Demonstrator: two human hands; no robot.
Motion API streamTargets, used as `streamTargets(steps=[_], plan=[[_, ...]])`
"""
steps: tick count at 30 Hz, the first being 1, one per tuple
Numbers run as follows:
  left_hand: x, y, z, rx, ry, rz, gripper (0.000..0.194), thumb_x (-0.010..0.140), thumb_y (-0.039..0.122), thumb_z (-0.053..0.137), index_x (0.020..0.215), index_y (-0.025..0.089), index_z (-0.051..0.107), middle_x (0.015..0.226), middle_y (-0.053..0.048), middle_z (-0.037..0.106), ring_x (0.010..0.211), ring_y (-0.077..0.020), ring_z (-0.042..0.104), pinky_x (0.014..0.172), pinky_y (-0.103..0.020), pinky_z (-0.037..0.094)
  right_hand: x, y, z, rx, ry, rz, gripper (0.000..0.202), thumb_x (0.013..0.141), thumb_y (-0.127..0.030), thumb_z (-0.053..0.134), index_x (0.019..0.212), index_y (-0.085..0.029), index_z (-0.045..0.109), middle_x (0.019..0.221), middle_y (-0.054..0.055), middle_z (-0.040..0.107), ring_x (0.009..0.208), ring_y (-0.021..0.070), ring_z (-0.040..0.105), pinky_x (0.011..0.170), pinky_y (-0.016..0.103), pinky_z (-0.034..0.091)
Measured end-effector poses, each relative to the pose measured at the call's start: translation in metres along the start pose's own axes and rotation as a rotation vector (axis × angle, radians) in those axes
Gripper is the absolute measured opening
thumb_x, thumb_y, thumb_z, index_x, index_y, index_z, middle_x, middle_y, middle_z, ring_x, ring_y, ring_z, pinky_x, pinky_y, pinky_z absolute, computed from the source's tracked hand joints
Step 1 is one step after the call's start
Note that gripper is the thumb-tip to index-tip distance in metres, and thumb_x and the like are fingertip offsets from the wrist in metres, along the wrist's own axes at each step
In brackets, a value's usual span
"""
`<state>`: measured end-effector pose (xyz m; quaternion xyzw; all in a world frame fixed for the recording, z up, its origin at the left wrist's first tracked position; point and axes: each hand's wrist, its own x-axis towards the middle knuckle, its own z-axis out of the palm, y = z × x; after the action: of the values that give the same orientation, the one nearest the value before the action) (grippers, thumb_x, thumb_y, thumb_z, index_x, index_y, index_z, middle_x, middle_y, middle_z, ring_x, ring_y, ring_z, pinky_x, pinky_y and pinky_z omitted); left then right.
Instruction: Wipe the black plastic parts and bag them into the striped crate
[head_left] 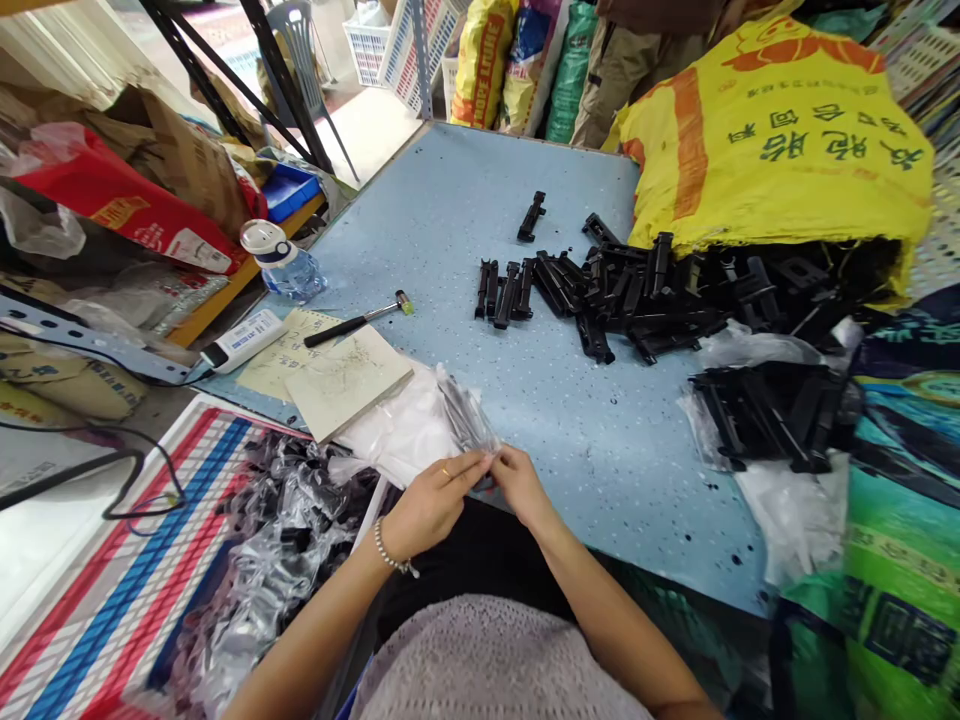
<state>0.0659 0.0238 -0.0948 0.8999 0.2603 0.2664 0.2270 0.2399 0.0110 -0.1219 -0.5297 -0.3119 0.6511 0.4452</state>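
At the table's near edge, my left hand and my right hand meet, fingertips pinched together on the end of a clear plastic bag. Something greyish shows inside that bag, but its kind is unclear. Under and left of it lies a pile of thin white plastic bags. A beige square board rests just beyond the pile, and a small hammer with a black handle lies past it. Several black plastic parts lie loose farther up the blue table.
A large yellow sack spills black parts at the right. Bagged black parts lie near the right edge. A crate of wrapped parts stands below left. A water bottle and a white power strip are at the left edge.
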Motion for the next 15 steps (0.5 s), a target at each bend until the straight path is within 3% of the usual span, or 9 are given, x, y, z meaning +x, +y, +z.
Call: streamTargets(steps=[2, 4, 7, 9, 12, 14, 15], plan=[[0.002, 0.008, -0.002, 0.016, -0.006, -0.017, 0.070, 0.090, 0.005, 0.047, 0.157, 0.016, 0.031, 0.142, -0.018, 0.055, 0.130, -0.0271, 0.058, 0.105, -0.045, 0.056, -0.010, -0.008, 0.002, -0.270, 0.038, -0.166, 0.020, 0.087, -0.039, 0.067, 0.086, -0.019, 0.068, 0.077, 0.002, 0.064, 0.075, 0.0183, 0.062, 0.070, 0.031, 0.054], [0.000, 0.022, -0.020, 0.047, 0.020, -0.034, 0.062, 0.092, 0.011, 0.053, 0.152, 0.017, 0.039, 0.133, -0.017, 0.061, 0.118, -0.0262, 0.064, 0.098, -0.045, 0.060, -0.023, -0.018, 0.002, -0.369, -0.082, -0.261, 0.021, 0.092, -0.037, 0.062, 0.102, -0.022, 0.071, 0.095, 0.005, 0.069, 0.095, 0.0216, 0.065, 0.088, 0.037, 0.054], [-0.019, 0.048, -0.067, 0.045, 0.018, -0.132, 0.045, 0.097, 0.017, 0.054, 0.142, 0.020, 0.050, 0.123, -0.011, 0.067, 0.110, -0.0206, 0.066, 0.096, -0.038, 0.059, -0.034, -0.031, -0.001, -0.259, -0.467, -0.146, 0.030, 0.093, -0.040, 0.063, 0.118, -0.024, 0.070, 0.105, 0.006, 0.071, 0.091, 0.0191, 0.068, 0.085, 0.036, 0.056], [-0.044, 0.056, -0.098, -0.023, -0.126, -0.287, 0.037, 0.099, 0.023, 0.054, 0.136, 0.022, 0.056, 0.122, -0.009, 0.068, 0.111, -0.0187, 0.066, 0.097, -0.034, 0.057, -0.029, -0.032, -0.007, -0.212, -0.516, -0.048, 0.035, 0.092, -0.043, 0.065, 0.122, -0.025, 0.070, 0.105, 0.006, 0.073, 0.082, 0.0172, 0.069, 0.079, 0.035, 0.058], [-0.100, 0.027, -0.119, -0.077, -0.412, -0.663, 0.026, 0.097, 0.027, 0.059, 0.122, 0.025, 0.067, 0.117, -0.004, 0.072, 0.106, -0.0185, 0.068, 0.097, -0.033, 0.055, -0.008, -0.020, -0.017, -0.216, -0.231, -0.032, 0.038, 0.088, -0.048, 0.070, 0.116, -0.023, 0.072, 0.100, 0.006, 0.074, 0.083, 0.0175, 0.069, 0.082, 0.036, 0.058], [-0.142, -0.015, -0.117, 0.018, -0.500, -1.044, 0.020, 0.090, 0.024, 0.068, 0.109, 0.024, 0.073, 0.111, -0.003, 0.074, 0.105, -0.0205, 0.069, 0.101, -0.034, 0.053, 0.005, -0.009, -0.025, -0.224, -0.088, -0.036, 0.038, 0.086, -0.050, 0.071, 0.112, -0.022, 0.073, 0.097, 0.006, 0.074, 0.084, 0.0180, 0.069, 0.083, 0.036, 0.058], [-0.161, -0.039, -0.113, 0.085, -0.489, -1.162, 0.016, 0.088, 0.021, 0.069, 0.103, 0.018, 0.074, 0.107, -0.007, 0.074, 0.103, -0.0244, 0.069, 0.099, -0.040, 0.053, 0.010, -0.004, -0.028, -0.230, -0.057, -0.034, 0.038, 0.085, -0.050, 0.072, 0.111, -0.022, 0.074, 0.096, 0.006, 0.074, 0.084, 0.0182, 0.069, 0.083, 0.036, 0.058]])
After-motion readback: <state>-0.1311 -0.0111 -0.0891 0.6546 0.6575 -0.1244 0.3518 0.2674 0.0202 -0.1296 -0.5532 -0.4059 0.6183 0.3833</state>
